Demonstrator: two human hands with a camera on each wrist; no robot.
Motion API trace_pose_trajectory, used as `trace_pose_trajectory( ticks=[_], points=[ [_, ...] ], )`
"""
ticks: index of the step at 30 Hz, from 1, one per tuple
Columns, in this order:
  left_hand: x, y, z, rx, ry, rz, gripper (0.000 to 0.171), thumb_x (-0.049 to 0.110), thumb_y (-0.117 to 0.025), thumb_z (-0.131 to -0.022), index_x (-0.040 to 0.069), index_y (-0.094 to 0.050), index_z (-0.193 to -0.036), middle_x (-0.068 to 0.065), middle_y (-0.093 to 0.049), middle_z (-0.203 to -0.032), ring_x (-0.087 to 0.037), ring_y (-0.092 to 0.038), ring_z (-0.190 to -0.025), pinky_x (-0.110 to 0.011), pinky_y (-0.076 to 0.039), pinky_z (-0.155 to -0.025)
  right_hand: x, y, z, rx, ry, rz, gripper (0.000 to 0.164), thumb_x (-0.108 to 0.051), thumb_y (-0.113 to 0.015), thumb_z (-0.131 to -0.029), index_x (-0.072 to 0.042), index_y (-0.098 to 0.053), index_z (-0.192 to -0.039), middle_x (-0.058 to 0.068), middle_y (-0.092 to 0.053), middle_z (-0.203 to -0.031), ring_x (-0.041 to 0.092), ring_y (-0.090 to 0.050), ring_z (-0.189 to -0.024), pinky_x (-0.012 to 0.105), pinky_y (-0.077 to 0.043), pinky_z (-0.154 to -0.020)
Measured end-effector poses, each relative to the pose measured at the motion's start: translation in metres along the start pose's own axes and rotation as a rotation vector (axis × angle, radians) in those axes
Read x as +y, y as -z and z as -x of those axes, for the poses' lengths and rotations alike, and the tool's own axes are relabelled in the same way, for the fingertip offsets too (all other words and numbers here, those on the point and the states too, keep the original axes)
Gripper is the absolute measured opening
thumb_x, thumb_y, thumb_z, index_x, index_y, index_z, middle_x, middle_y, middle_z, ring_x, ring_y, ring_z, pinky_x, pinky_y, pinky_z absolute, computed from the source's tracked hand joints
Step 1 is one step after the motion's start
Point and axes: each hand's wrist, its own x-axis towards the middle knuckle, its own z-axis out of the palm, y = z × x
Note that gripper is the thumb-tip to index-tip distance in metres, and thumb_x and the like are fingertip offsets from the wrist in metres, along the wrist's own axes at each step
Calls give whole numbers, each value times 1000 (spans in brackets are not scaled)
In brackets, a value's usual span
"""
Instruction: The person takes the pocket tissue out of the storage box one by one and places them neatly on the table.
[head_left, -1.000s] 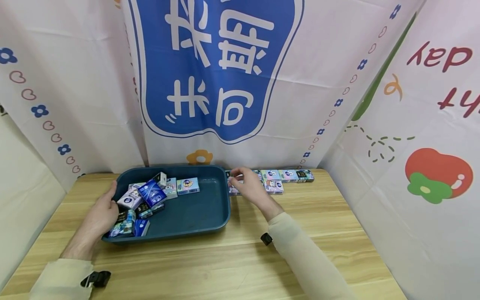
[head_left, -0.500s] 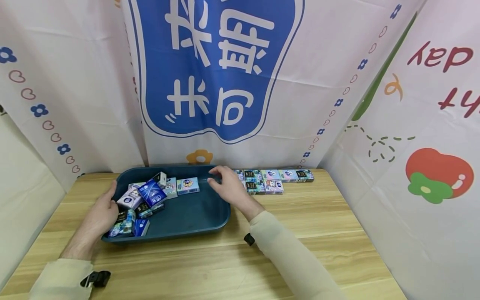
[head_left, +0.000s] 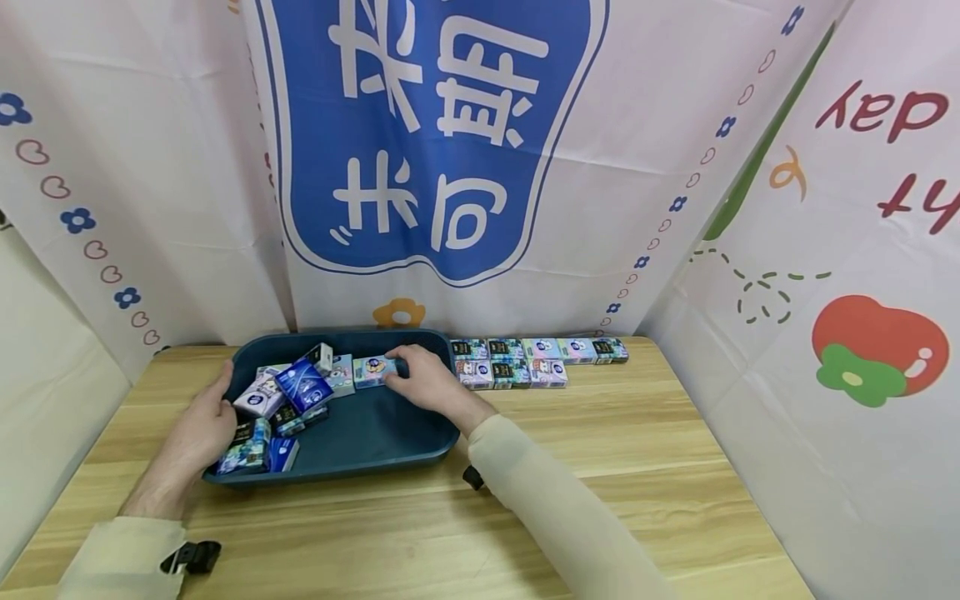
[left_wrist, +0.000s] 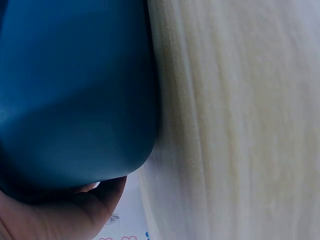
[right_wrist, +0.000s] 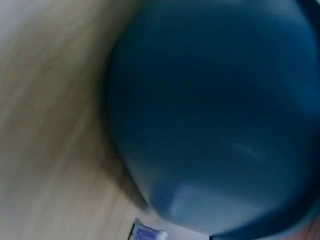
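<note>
A dark teal tray (head_left: 375,429) holds a heap of small printed packs, which look like pocket tissues, at its left end. My left hand (head_left: 197,432) grips the tray's left end; in the left wrist view the curled left hand (left_wrist: 65,215) shows below the tray's outer wall (left_wrist: 85,100). My right hand (head_left: 426,379) reaches over the tray's right side. Its thumb and fingertips are at the right end of a light blue tissue pack (head_left: 369,372) lying flat inside; I cannot tell whether they pinch it. A blue tissue pack (head_left: 303,386) lies atop the heap.
Right of the tray, tissue packs stand in two adjoining rows on the wooden table (head_left: 615,467). The back row (head_left: 542,350) is longer than the front row (head_left: 512,373). A printed cloth (head_left: 465,308) hangs along the table's back edge.
My right hand has moved left from the rows of packs, over the tray's right rim, to the light blue tissue pack. The left hand and tray have stayed still.
</note>
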Motion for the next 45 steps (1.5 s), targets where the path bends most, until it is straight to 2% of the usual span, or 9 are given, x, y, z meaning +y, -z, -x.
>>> trace_pose_trajectory(
  ticks=[5, 10, 17, 25, 36, 40, 45],
  points=[
    [0, 0, -1, -4, 0, 6, 64, 13, -15, -110, 18, 15, -166, -32, 11, -172, -62, 5, -157, -81, -6, -124, 2, -11, -5, -56, 23, 96, 47, -32, -61, -107, -14, -59, -150, 7, -48, -166, 25, -46, -155, 41, -41, -130],
    [1, 0, 0, -6, 17, 11, 63, 14, -15, -110, 19, 15, -166, -32, 11, -172, -62, 5, -157, -81, -7, -124, 5, -18, -6, -113, 10, 178, 50, -35, -57, -109, -19, -54, -156, 2, -38, -173, 22, -40, -159, 41, -36, -133],
    [1, 0, 1, -8, 23, 14, 63, 14, -15, -111, 19, 15, -166, -32, 12, -172, -62, 5, -157, -81, -6, -124, 2, -19, -3, -182, 16, 335, 53, -38, -56, -109, -21, -49, -159, -2, -40, -172, 19, -41, -159, 37, -36, -133],
    [0, 0, 1, -3, 18, 11, 63, 14, -15, -111, 18, 15, -166, -33, 11, -172, -62, 5, -157, -81, -7, -124, -5, -12, 9, -247, 43, 451, 51, -40, -58, -108, -24, -54, -156, -5, -44, -169, 17, -44, -157, 34, -39, -131],
    [1, 1, 1, -15, 20, 25, 63, 14, -15, -111, 18, 15, -166, -33, 12, -172, -62, 6, -157, -81, -6, -124, -14, 3, 31, -282, 123, 435, 41, -39, -63, -106, -20, -68, -142, -4, -63, -153, 15, -59, -143, 32, -47, -124],
    [0, 1, 1, -1, -20, 9, 63, 13, -16, -110, 13, 13, -166, -34, 10, -171, -63, 3, -157, -80, -6, -125, -14, 4, 30, -237, 120, 398, 41, -36, -68, -103, -20, -67, -141, -3, -65, -149, 13, -60, -139, 30, -49, -121],
    [-1, 0, 1, 20, -68, -12, 63, 12, -16, -110, 9, 11, -166, -34, 7, -172, -63, -1, -156, -78, -7, -126, -12, -2, 23, -162, 92, 276, 52, -32, -74, -100, -21, -59, -149, -1, -55, -159, 16, -51, -149, 33, -44, -126]
  ],
)
